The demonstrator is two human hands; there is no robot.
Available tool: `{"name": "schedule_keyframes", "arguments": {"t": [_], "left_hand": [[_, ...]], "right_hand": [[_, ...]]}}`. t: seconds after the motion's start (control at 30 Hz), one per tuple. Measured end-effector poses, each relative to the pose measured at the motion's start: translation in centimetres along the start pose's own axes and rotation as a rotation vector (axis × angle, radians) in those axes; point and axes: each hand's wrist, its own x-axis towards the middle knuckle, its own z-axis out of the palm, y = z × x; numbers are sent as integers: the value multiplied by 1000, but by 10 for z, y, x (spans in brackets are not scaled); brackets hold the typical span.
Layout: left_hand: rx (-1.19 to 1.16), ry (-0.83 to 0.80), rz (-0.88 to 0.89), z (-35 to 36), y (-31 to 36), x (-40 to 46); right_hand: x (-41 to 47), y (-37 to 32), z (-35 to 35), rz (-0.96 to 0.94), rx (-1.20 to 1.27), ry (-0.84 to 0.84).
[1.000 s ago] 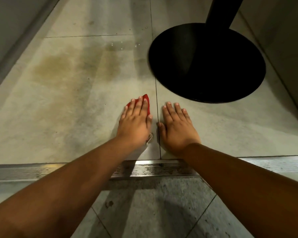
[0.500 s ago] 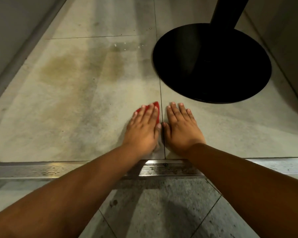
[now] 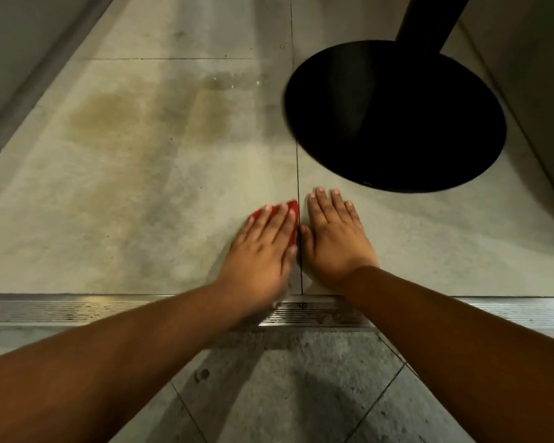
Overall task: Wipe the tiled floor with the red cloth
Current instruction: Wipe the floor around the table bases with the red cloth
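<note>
The tiled floor (image 3: 135,193) spreads out below me in big pale grey slabs, with a wall running along the far left and a metal drain grate (image 3: 61,310) crossing from left to right just near my wrists. Going left to right: a yellowish-brown stain (image 3: 109,119) sits on the far left part of the big tile, and a few wet-looking specks glint just beyond it, towards the grout line.

My left hand (image 3: 263,251) lies flat, fingers straight and together, pressing the red cloth (image 3: 292,219) onto the floor. Only the cloth's far edge and right side peek out from under my fingers, right against the grout line (image 3: 298,174) that runs away from me. Over the last second this hand and the cloth have slid rightward, from a little way into the left tile up to that line; the hand looks slightly blurred, so I judge the stroke is still going.

My right hand (image 3: 335,241) rests just across the line, flat and spread, holding nothing and bracing me; it has barely shifted. The two thumbs nearly touch. Far right stands the round black base (image 3: 394,116) of a post, near my right fingertips but apart from them.

So the patch I have just wiped is a narrow strip near the grate. The stain lies well to the far left of the cloth and looks untouched, so I reckon most of the wiping is ahead, and my next strokes should reach far and left.
</note>
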Motion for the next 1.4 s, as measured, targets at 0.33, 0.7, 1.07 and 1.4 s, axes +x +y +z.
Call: {"name": "schedule_keyframes", "arguments": {"t": [0.33, 0.7, 1.07, 1.4], "left_hand": [[-46, -17, -190, -9, -26, 54], [-18, -33, -62, -5, -7, 17], [-38, -48, -149, -4, 16, -4], [-51, -17, -156, -4, 11, 36]], "right_hand": [[1, 0, -1, -4, 5, -1], [-1, -2, 0, -2, 12, 20], [-1, -3, -1, 9, 15, 8], [14, 1, -14, 68, 131, 127]]}}
